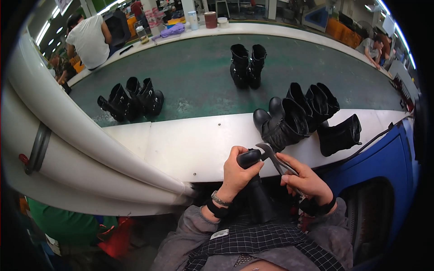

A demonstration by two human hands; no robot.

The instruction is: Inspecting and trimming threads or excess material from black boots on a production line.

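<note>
My left hand [238, 172] is wrapped round the foot end of a black boot [258, 198], whose shaft hangs down in front of my apron. The boot's rounded end stands up between thumb and fingers. In my right hand [305, 178] is a pair of metal lasting pincers [276, 163], gripped by the long handles. Their curved head is against or very near the boot's upper end; whether it touches, I cannot tell. Beyond my hands, a black boot [289, 122] stands on the white ledge [199, 144], beside a lone black boot [341, 135].
A green conveyor belt [194, 77] carries a pair of buckled boots [247, 65] and more boots [147, 97] at left. White ducting [90, 122] bulges at my left; a blue machine [375, 158] stands at right. Containers [210, 20] line the far ledge. Other people sit beyond.
</note>
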